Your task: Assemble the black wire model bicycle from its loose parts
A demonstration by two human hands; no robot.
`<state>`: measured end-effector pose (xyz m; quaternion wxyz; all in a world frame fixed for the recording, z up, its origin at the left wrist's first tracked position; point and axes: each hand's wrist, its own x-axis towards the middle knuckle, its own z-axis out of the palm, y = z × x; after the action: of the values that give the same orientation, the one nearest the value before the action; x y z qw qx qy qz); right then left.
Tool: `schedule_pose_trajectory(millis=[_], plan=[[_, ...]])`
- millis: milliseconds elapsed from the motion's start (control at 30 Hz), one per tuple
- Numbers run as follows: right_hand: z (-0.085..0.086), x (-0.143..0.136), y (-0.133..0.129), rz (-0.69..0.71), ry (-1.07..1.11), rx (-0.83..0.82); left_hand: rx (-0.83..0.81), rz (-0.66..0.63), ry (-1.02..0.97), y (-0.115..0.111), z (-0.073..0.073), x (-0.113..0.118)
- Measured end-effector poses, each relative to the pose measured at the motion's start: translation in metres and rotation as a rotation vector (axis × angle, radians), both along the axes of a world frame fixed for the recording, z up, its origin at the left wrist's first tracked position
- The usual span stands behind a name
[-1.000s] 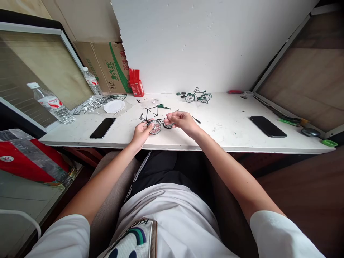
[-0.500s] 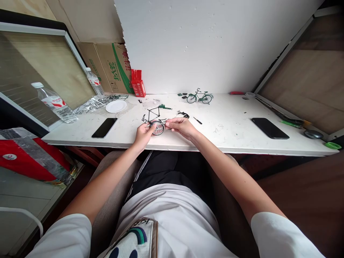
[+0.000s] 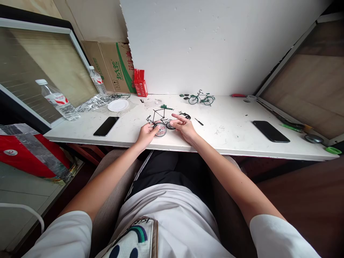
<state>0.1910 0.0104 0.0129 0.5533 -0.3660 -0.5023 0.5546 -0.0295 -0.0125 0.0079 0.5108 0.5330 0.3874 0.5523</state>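
A small model bicycle frame [image 3: 159, 115] is held near the front of the white table, with a spoked wheel [image 3: 161, 130] close to my left hand. My left hand [image 3: 147, 134] pinches the model beside this wheel. At the right, my right hand [image 3: 185, 128] grips a second dark wheel [image 3: 170, 125] between thumb and fingers, its index finger stretched out. Behind the hands lie a green part [image 3: 165, 106] and a black curved part [image 3: 185, 115]. A thin screwdriver-like tool [image 3: 199, 122] rests to the right. Farther back stands a green model bicycle [image 3: 201, 99].
Phones lie at left [image 3: 106, 126] and right [image 3: 271, 131]. A white plate [image 3: 118, 105], loose sprues [image 3: 96, 102] and two water bottles [image 3: 57, 102] are at the left. A red box [image 3: 140, 84] stands by the back panel [image 3: 188, 46]. The table's front edge [image 3: 215, 154] is near my lap.
The model frame has tilted and shifted slightly right with my left hand. A second wheel now shows by my right hand, whose index finger has stretched out. The whole view has shifted slightly.
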Motion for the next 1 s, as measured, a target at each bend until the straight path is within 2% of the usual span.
schedule_pose_trajectory(millis=[200, 467, 1000], plan=[[0.0001, -0.0019, -0.0016, 0.006, -0.033, 0.016, -0.002, 0.026, -0.009, 0.0003, -0.0007, 0.0010], [0.0028, -0.0032, -0.0053, 0.036, -0.062, 0.007, 0.005, 0.005, -0.012, -0.0010, 0.0007, 0.0007], [0.0086, -0.0064, -0.0100, 0.008, -0.072, 0.015, 0.027, -0.026, 0.000, -0.0009, -0.0006, 0.0008]])
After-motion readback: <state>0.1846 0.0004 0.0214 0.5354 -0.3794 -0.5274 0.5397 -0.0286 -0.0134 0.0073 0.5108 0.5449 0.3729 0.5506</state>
